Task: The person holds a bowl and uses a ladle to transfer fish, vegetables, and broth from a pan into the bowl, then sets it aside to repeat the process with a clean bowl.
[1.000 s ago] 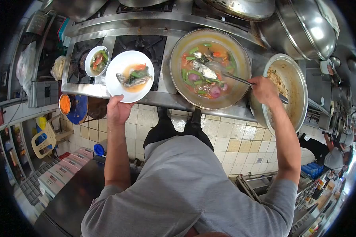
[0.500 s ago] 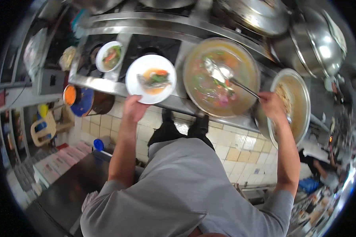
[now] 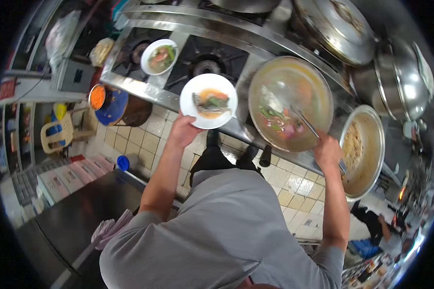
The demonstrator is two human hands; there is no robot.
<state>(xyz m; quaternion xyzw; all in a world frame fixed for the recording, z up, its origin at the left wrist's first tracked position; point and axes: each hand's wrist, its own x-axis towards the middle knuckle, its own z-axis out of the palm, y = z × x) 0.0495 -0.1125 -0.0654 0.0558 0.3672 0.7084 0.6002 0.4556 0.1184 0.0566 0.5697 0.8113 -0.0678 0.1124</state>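
Observation:
My left hand (image 3: 184,132) is closed on the near edge of a white plate (image 3: 208,79), thumb on top of its rim. On the plate lie a piece of fish with dark skin (image 3: 200,102), some greens and a little orange broth. My right hand (image 3: 328,153) grips the handle of a ladle (image 3: 307,123) over a wide metal pot (image 3: 252,103). The ladle's head is down in the cloudy soup (image 3: 282,89) and I cannot make it out. Pale fish, greens and pinkish pieces show at the soup's surface.
A white bowl (image 3: 144,59) of vegetables in broth stands on the stove (image 3: 152,91). Right of the pot is a large basin (image 3: 371,159) with brownish food. Lidded pots (image 3: 340,29) line the back. A container of orange shreds (image 3: 97,97) sits left; another person (image 3: 378,224) is far right.
The view has shifted, so the stove sits further right. The ladle's head, seen shiny at the surface before, has sunk into the soup. My left hand still holds the plate.

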